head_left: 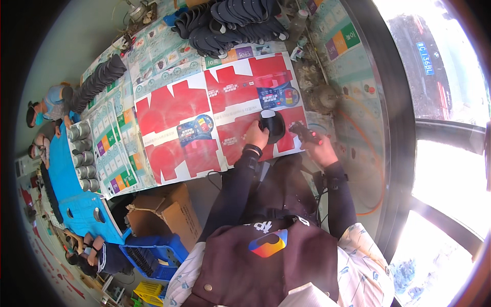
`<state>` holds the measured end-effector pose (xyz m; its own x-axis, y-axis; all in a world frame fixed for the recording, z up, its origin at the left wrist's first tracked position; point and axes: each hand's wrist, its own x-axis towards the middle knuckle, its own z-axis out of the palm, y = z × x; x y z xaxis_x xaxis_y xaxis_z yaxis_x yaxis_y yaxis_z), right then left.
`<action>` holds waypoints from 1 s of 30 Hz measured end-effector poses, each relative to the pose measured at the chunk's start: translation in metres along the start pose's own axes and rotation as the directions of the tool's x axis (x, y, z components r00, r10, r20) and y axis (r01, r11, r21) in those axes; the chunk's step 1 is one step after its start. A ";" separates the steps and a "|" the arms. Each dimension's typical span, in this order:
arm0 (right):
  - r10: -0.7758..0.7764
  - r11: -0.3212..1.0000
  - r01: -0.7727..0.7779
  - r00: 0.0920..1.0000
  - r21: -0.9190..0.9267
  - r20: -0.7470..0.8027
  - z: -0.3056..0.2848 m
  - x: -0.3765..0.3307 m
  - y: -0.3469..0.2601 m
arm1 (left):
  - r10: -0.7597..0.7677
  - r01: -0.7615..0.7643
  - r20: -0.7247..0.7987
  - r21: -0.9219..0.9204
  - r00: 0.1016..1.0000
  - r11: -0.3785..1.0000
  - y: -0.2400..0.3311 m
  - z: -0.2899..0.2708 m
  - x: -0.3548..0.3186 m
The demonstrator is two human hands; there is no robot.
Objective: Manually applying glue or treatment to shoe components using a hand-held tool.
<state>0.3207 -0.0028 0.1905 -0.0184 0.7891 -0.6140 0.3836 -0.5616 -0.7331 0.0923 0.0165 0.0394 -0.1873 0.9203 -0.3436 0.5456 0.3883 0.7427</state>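
Observation:
Over the front right of the red and white printed sheets (pixel 192 161), my left hand (pixel 257 136) grips the edge of a black curved piece (pixel 276 128) with a pale patch at its top. To the right of it, my right hand (pixel 322 149) is closed around a dark hand tool (pixel 305 134) with red on its handle. The tool's head points up and left toward the black piece, with a small gap between them. The tool's exact kind is too small to make out.
Dark curved pieces lie stacked at the back (pixel 232 25) and in a row (pixel 99 79) at the far left. Grey rolled pieces (pixel 84 157) line the table's left edge. Below are a cardboard box (pixel 166 217) and blue crate (pixel 176 250). Other people work at a blue table (pixel 69 163).

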 end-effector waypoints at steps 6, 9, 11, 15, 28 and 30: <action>-0.225 0.937 0.233 0.972 -0.259 0.062 0.013 0.014 -0.014 | 0.027 -0.025 0.070 -0.029 0.997 0.999 -0.019 0.004 0.004; -0.213 0.914 0.233 0.972 -0.333 0.097 0.019 0.021 -0.020 | 0.014 -0.007 0.073 -0.093 0.997 0.996 -0.032 0.005 0.006; -0.314 0.873 0.328 0.944 -0.362 0.099 0.022 0.024 -0.022 | 0.054 -0.049 0.062 -0.086 0.997 0.995 -0.040 0.006 0.008; -0.273 0.883 0.275 0.960 -0.379 0.062 0.027 0.027 -0.020 | 0.030 -0.019 0.093 -0.119 0.995 0.993 -0.054 0.009 0.014; -0.330 0.879 0.316 0.944 -0.358 0.021 0.028 0.040 -0.012 | 0.035 -0.013 0.122 -0.177 0.992 0.984 -0.071 0.022 0.028; -0.375 0.860 0.364 0.926 -0.358 0.041 0.029 0.040 -0.014 | 0.037 -0.016 0.147 -0.142 0.988 0.990 -0.068 0.020 0.028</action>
<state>0.2881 0.0297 0.1675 -0.1989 0.9310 -0.3060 0.6535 -0.1067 -0.7494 0.0664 0.0147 -0.0319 -0.0448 0.9168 -0.3967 0.4266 0.3767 0.8223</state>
